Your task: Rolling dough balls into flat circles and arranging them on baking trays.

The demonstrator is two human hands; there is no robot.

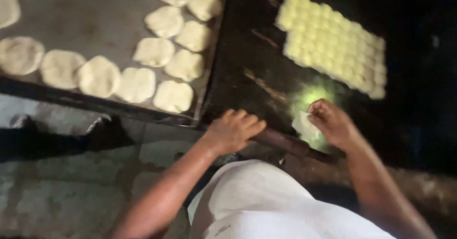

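Observation:
My left hand (233, 129) rests on a dark wooden rolling pin (290, 145) that lies along the near edge of a dark work board (247, 68). My right hand (332, 121) pinches a small flattened piece of pale dough (304, 126) just above the board, beside the pin. A block of several small yellow dough balls (333, 44), packed in rows, sits on the board's far right part.
A grey metal tray (95, 15) at the left holds several flattened round dough discs (166, 60) in rows. Below it is a stained concrete floor (71, 191). My white shirt (266, 201) fills the bottom middle. The far right is dark.

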